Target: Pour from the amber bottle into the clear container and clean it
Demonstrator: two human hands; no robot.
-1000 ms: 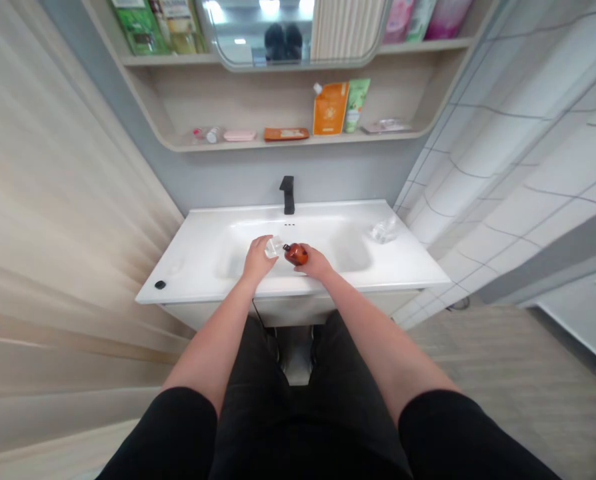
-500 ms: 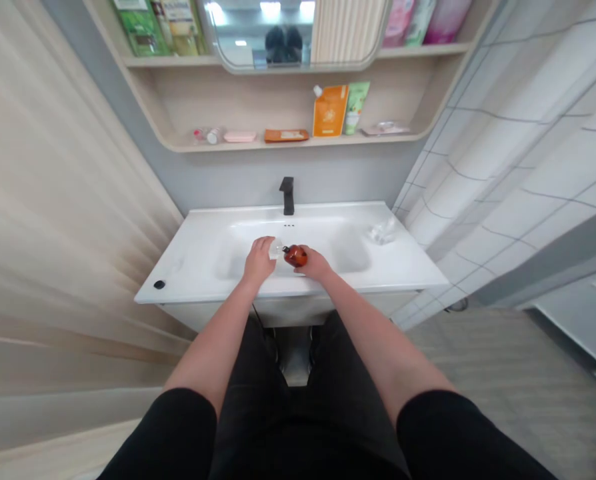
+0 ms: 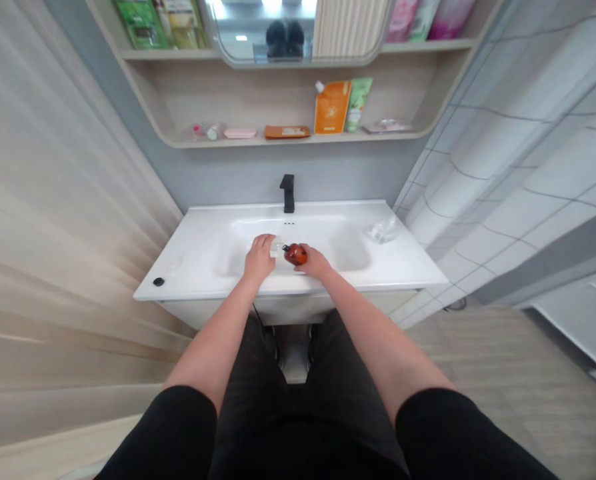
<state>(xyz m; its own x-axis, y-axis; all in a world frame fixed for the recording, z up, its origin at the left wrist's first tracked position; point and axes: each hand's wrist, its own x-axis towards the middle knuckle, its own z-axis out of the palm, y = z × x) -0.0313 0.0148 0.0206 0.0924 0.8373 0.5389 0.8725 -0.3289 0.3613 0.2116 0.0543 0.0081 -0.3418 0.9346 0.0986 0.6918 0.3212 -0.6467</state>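
Observation:
Over the front of the white sink basin (image 3: pixel 351 250), my right hand (image 3: pixel 316 262) is closed around an amber bottle (image 3: pixel 296 255). The bottle is tipped over to the left, its dark neck pointing at a small clear container (image 3: pixel 277 247). My left hand (image 3: pixel 259 259) grips that container from its left side, fingers wrapped round it. Neck and container mouth are very close; whether they touch, or whether liquid is flowing, I cannot tell.
A black faucet (image 3: pixel 288 193) stands behind the basin. Crumpled clear plastic (image 3: pixel 382 231) lies on the right counter, a small black cap-like piece (image 3: pixel 159 282) at the front left. Above, a shelf (image 3: pixel 248 142) holds an orange pouch (image 3: pixel 332 108), a green tube (image 3: pixel 359 105) and several small items.
Both hands keep their hold on the bottle and container, almost unmoved. The camera view has shifted very slightly.

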